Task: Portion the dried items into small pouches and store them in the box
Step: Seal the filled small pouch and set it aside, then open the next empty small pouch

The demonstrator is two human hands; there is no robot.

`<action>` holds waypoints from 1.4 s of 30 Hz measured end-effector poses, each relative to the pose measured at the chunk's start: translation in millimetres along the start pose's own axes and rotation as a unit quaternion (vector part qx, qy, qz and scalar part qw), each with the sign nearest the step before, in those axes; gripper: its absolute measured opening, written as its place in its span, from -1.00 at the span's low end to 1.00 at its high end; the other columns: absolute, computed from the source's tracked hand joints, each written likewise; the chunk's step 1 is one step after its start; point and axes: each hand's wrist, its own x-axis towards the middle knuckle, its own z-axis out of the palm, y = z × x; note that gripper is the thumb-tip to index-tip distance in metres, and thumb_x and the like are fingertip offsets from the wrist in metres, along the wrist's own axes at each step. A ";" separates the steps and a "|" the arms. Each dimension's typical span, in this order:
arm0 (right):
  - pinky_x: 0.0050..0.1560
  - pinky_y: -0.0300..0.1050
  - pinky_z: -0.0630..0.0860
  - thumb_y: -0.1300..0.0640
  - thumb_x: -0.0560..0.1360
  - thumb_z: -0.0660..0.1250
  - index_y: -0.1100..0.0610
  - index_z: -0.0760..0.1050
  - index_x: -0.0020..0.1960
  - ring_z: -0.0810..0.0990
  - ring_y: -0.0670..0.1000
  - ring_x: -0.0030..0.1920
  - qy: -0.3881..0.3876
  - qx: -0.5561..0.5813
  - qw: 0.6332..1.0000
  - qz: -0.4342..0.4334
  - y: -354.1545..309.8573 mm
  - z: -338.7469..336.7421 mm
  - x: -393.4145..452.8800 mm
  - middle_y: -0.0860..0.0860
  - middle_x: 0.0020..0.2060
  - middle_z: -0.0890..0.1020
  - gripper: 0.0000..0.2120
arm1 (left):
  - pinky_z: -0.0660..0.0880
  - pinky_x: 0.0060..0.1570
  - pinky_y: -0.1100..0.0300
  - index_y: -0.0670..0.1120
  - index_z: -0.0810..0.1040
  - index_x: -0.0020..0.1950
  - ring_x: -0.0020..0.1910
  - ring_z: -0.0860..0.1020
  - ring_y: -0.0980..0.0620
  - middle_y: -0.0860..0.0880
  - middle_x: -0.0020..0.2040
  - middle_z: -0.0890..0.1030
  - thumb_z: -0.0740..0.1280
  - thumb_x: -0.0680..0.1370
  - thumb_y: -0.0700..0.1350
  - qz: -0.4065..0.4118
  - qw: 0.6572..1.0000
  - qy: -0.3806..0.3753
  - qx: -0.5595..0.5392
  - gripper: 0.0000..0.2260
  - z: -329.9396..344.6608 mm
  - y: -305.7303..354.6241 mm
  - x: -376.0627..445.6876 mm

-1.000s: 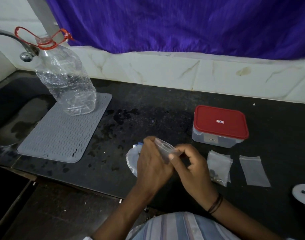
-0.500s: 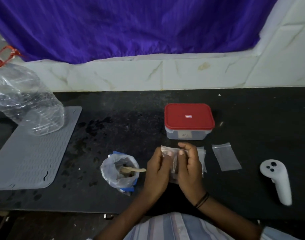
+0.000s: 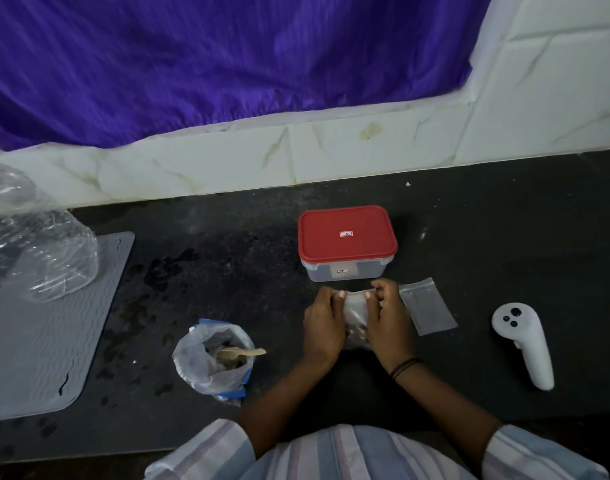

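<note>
Both hands have drifted toward the box (image 3: pixel 347 242), left hand (image 3: pixel 322 323) and right hand (image 3: pixel 388 322) pinching a filled pouch (image 3: pixel 355 311). One empty pouch (image 3: pixel 428 306) waits; box lid on.

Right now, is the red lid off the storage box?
No, the red lid sits flat on the box, covering it, while both hands pinch a small pouch in front of it.

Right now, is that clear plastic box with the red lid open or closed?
Closed. The red lid lies flat over the whole rim of the clear plastic box, with no gap showing.
</note>
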 end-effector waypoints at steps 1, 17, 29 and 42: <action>-0.21 -0.47 0.36 0.10 0.63 0.19 0.05 0.40 0.18 0.52 -0.18 -0.10 -0.007 -0.010 1.000 0.005 0.8 -1.0 1.5 -0.09 -0.06 0.55 -0.86 | 0.49 -0.22 0.26 -0.07 0.51 -0.08 -0.22 0.57 0.20 0.07 -0.21 0.59 0.20 0.67 0.00 -0.005 1.000 -0.003 0.006 -0.78 3.2 -0.2 2.8; -0.01 0.04 0.54 0.06 0.59 0.24 0.03 0.36 0.28 0.54 0.03 0.10 -0.052 -0.196 0.979 0.021 26.4 -15.2 15.6 0.00 0.21 0.49 -0.73 | 0.54 -0.12 0.03 -0.02 0.47 -0.01 -0.14 0.55 0.02 0.02 -0.04 0.54 0.32 0.60 0.04 0.021 0.986 -0.018 0.166 -0.85 12.0 -12.9 23.7; -0.08 -0.05 0.51 -0.05 0.54 0.28 0.08 0.53 0.16 0.49 0.08 0.03 -0.017 -0.394 0.919 0.007 57.1 -61.6 35.2 0.07 0.08 0.52 -0.72 | 0.51 -0.19 0.06 -0.05 0.59 -0.09 -0.15 0.52 0.01 0.01 -0.13 0.58 0.32 0.55 -0.09 0.253 0.939 -0.008 0.231 -0.93 29.9 6.9 19.5; -0.30 -0.01 0.48 0.12 0.37 0.43 0.17 0.62 -0.11 0.56 0.16 -0.19 -0.037 -0.480 0.874 -0.061 62.1 -53.2 30.5 0.13 -0.14 0.61 -0.85 | 0.25 0.38 -0.02 0.06 0.34 0.51 0.45 0.24 -0.06 -0.03 0.53 0.23 0.11 0.64 0.19 0.239 0.860 -0.224 0.393 -0.54 28.6 -4.1 16.2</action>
